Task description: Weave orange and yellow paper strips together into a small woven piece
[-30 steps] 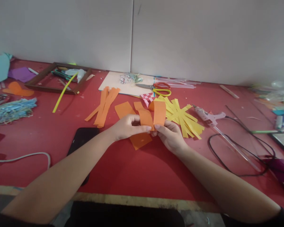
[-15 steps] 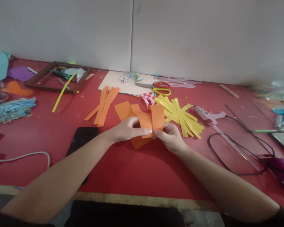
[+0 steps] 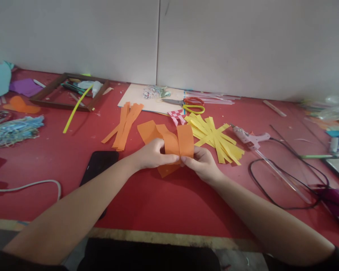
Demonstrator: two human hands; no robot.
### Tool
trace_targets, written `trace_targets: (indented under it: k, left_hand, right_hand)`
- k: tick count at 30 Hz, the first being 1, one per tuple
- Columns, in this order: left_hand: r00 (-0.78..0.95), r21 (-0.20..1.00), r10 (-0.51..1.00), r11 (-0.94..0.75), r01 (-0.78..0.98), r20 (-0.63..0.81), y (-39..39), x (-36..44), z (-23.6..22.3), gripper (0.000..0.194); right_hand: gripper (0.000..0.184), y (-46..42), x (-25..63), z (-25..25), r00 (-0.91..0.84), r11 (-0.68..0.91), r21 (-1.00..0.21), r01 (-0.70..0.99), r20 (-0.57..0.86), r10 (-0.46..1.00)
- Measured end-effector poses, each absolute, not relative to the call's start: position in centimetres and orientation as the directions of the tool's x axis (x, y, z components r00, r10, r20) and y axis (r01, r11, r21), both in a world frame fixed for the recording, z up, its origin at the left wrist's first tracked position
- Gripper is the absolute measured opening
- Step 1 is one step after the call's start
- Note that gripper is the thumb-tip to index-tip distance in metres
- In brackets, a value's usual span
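Both hands pinch curved orange paper [image 3: 185, 139] over the middle of the red table. My left hand [image 3: 154, 155] is closed on the left part, its thumb lying across the lower edge. From the right, my right hand [image 3: 202, 162] grips the right part, with the two thumb tips almost meeting at the seam between them. Whether the two parts are one sheet cannot be made out. Another orange paper piece [image 3: 147, 130] lies beneath and behind the hands. Just right of them is a pile of yellow paper strips [image 3: 214, 136]; orange strips [image 3: 125, 128] lie to the left.
Scissors [image 3: 196, 105] rest on a pale board [image 3: 130, 96] beside a pink checked paper piece [image 3: 176, 116]. A glue gun [image 3: 250, 139] with a looped black cord lies right. A black phone [image 3: 100, 165] is under my left forearm. A wooden frame [image 3: 35, 99] stands back left.
The right part of the orange paper has shifted slightly left against the left part, and the gap between them has narrowed. Both hands keep their grip.
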State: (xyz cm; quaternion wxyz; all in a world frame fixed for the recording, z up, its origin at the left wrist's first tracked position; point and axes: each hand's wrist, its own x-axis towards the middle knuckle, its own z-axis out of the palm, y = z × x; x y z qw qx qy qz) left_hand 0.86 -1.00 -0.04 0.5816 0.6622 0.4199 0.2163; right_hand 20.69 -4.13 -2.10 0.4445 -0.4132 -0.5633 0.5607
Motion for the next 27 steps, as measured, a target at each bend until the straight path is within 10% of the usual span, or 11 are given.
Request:
trace_targets:
  k: [27]
  left_hand:
    - [0.574, 0.994, 0.817, -0.005, 0.108, -0.058, -1.0, 1.9, -0.5, 0.016]
  right_hand:
    - [0.015, -4.2, 20.9, -3.9, -0.144, 0.031, -0.997, -0.076, 0.041, 0.989]
